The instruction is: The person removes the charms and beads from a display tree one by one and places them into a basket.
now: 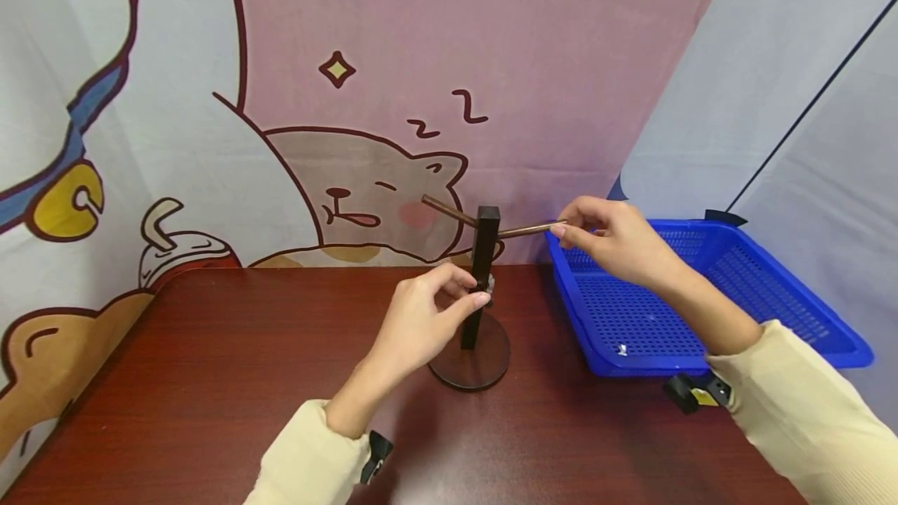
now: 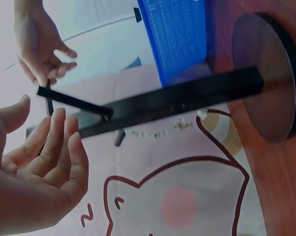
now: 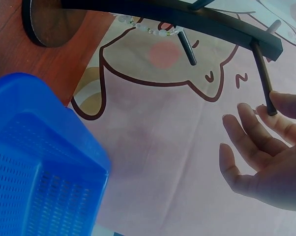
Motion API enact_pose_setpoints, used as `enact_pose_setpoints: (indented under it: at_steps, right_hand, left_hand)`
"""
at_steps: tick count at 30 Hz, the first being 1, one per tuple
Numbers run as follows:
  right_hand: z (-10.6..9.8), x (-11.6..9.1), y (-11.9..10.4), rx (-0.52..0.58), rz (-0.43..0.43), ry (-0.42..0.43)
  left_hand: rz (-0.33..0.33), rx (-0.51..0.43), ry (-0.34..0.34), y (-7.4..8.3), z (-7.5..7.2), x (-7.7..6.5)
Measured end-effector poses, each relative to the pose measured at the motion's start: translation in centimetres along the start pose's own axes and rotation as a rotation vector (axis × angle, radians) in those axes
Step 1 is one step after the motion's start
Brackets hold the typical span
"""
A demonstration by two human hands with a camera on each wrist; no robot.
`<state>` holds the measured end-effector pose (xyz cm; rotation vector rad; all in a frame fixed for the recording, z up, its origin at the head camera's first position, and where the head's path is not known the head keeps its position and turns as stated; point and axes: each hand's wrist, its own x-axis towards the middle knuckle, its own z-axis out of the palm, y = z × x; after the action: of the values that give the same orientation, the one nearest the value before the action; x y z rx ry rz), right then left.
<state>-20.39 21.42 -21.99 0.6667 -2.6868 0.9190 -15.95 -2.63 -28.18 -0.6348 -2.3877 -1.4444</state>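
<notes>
A dark display stand [image 1: 484,248] with a round base [image 1: 471,372] stands upright on the table, several pegs sticking out of its post. Thumb and fingertips of my right hand [image 1: 620,240] pinch the end of the right-hand peg [image 3: 262,73]. My left hand [image 1: 424,314] hovers close in front of the post, thumb and fingers apart and loosely bent; in the left wrist view nothing is held, and a dark peg [image 2: 72,101] passes near its fingertips. Behind the post, a beaded bracelet [image 3: 153,30] of clear beads hangs at a lower peg [image 3: 187,48].
To the right of the stand sits a blue plastic basket [image 1: 578,310] with perforated walls; a small whitish piece [image 1: 621,350] shows at its front side. A reddish-brown table [image 1: 281,357] bears everything. Cloth with cartoon animals [image 1: 393,100] hangs behind.
</notes>
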Motion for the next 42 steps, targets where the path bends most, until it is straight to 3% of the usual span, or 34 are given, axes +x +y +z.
enact_pose_setpoints:
  at_steps: [4,14,27,42]
  right_hand:
    - [0.0,0.0,0.0,-0.003,-0.002,0.001]
    - [0.1,0.0,0.1,-0.005,-0.014,0.013]
    - [0.1,-0.3,0.0,-0.022,-0.029,0.042]
    - [0.0,-2.0,-1.1,-0.039,-0.046,0.022]
  left_hand:
    - [0.036,-0.005,0.008,0.3,0.8,-0.5]
    - [0.119,0.157,0.137,0.6,1.8,-0.9]
    - [0.13,0.162,0.146,0.6,1.6,-0.9]
    - [0.073,0.202,0.155,0.4,0.2,-1.0]
